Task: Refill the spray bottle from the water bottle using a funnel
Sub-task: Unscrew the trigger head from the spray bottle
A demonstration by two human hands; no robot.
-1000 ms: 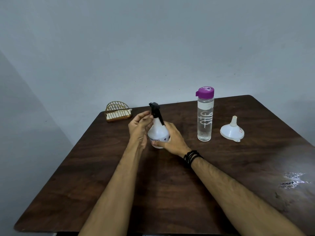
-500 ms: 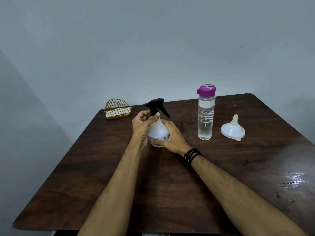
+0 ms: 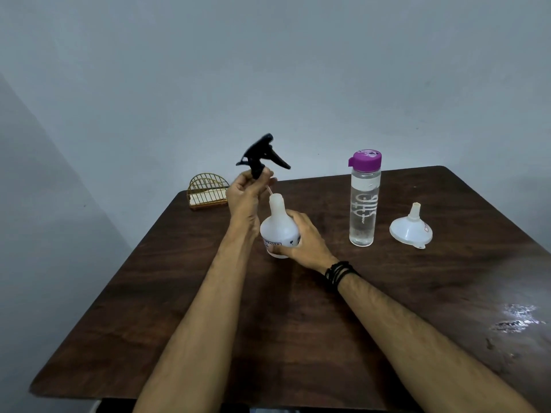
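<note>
While the right hand (image 3: 301,239) wraps its fingers (image 3: 286,249) around the lower body of the white spray bottle (image 3: 278,225), part of the bottle's printed label is covered and cannot be read. The bottle stands upright on the dark wooden bench (image 3: 298,323), its neck open. Just above and left of that neck, the left hand (image 3: 246,195) has its fingers closed round the collar of the black spray head (image 3: 262,155), lifted clear; a thin tube shows below the hand, and whether its end sits inside the neck is hard to tell. Right of the spray bottle stands the clear water bottle (image 3: 364,204) with its purple cap on. Further right, the white funnel (image 3: 411,229) rests wide end down, spout up. Behind the spray bottle to the left, a wire rack (image 3: 207,192) sits at the bench's far edge, partly hidden by the left hand. Both forearms are cut off by the lower frame edge.
</note>
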